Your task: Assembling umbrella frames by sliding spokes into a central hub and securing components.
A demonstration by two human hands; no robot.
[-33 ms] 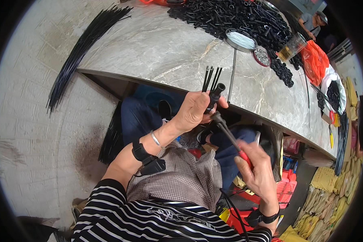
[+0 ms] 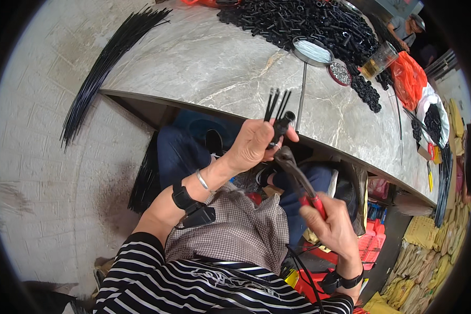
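In front of the table edge, my left hand (image 2: 253,140) is closed around a black plastic tubular part (image 2: 283,124) with a round open end. Several thin black rods (image 2: 273,104) stick up from the same grip, beside the tube. My right hand (image 2: 334,225) grips long-nosed-out metal pliers (image 2: 299,177) by their red handles. The handles are spread a little apart. The head of the pliers lies just below the tube, close to my left fingertips; I cannot tell whether the jaws touch anything.
A heap of small black parts (image 2: 298,21) covers the far side of the grey table (image 2: 193,63). Near it are a round tin of pale pins (image 2: 313,51), a red dish of metal bits (image 2: 340,74) and a glass (image 2: 379,62). Long black rods (image 2: 107,65) overhang the left edge.
The pliers' handles have spread apart. Their head has turned to show more of its width. My left hand with the tube and rods has shifted slightly.
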